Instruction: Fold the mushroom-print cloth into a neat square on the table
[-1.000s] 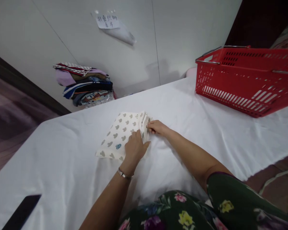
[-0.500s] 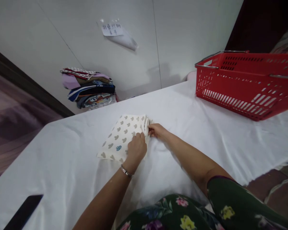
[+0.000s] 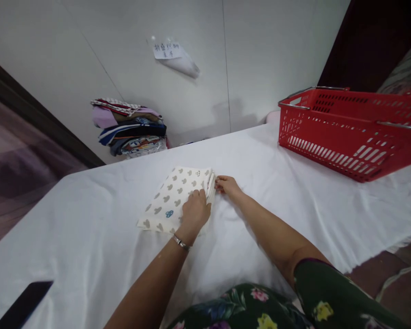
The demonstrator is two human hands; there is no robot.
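Observation:
A folded cream cloth (image 3: 169, 192) with rows of grey mushroom-like prints and one blue print lies flat on the white-covered table. My left hand (image 3: 196, 209) rests on its right part, fingers curled and closed on the fabric near the layered edge. At that same right edge, my right hand (image 3: 226, 185) pinches the far end of the folded layers between thumb and fingers. The fingertips of both hands are partly hidden. Whether the cloth is a garment or a bag cannot be made out.
A red plastic basket (image 3: 329, 141) with metal handles stands at the table's right. Behind the far edge is a stack of folded clothes (image 3: 130, 128). A dark flat object (image 3: 23, 304) lies at the near left. A handwritten paper (image 3: 167, 51) hangs on the wall.
The view has tilted slightly, so the wall and basket sit lower. My right hand has shifted slightly along the cloth's right edge, and the layers there look straighter. The left hand stays put.

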